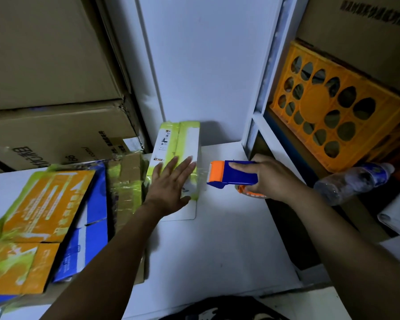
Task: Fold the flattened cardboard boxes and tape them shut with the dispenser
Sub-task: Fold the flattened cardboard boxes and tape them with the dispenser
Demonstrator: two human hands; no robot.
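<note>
A folded green-and-white box (183,139) lies on the white table (217,239), its long side running away from me. My left hand (171,183) presses flat on its near end, fingers straight and spread. My right hand (268,176) grips a blue-and-orange tape dispenser (231,174) just right of the box. A strip of clear tape (202,175) stretches from the dispenser's orange mouth to the box's side. A white flap pokes out under the box near my left wrist.
Flattened orange, green and blue boxes (49,218) are piled at the left. Large brown cartons (51,88) stack behind them. An orange crate (333,116) sits on the right shelf, with a plastic bottle (353,181) lying below it.
</note>
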